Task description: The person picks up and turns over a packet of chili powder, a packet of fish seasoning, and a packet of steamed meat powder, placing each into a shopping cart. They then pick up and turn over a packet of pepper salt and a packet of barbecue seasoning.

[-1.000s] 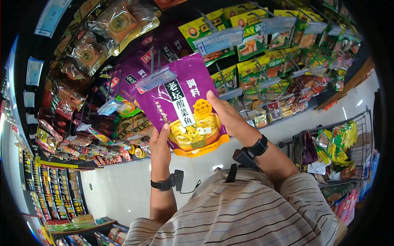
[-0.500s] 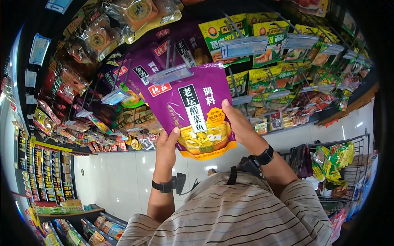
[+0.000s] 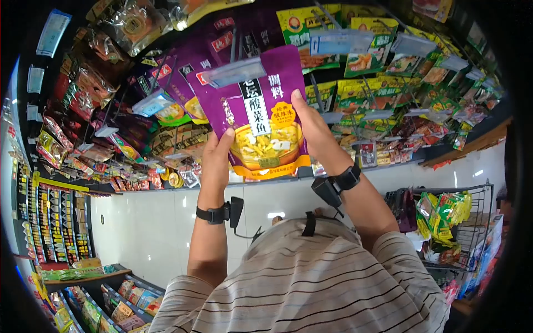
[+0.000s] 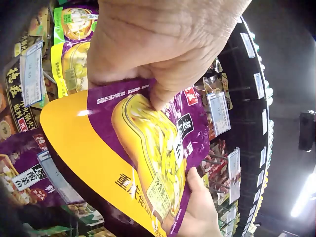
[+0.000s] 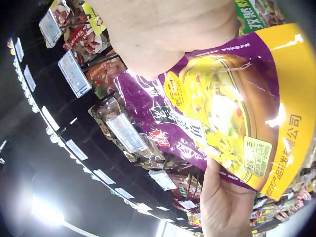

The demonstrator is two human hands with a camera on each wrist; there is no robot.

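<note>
Head view: purple seasoning pouch, printed with a bowl of yellow pickled-fish soup and an orange bottom band, held up against the peg rack. Left hand grasps the pouch's lower left edge, thumb on the front. Right hand grasps its right edge, thumb on the front too. A price tag on a peg overlaps the pouch's top. More purple pouches hang just left of it, green-yellow packets to its right. A wire basket with green-yellow packets stands well right of the pouch, on the white tiled floor.

Left wrist view: left hand pinches the pouch edge; right hand holds the far edge.

Right wrist view: right hand grips the pouch; left hand holds below it. Price tags line the rack behind.
</note>
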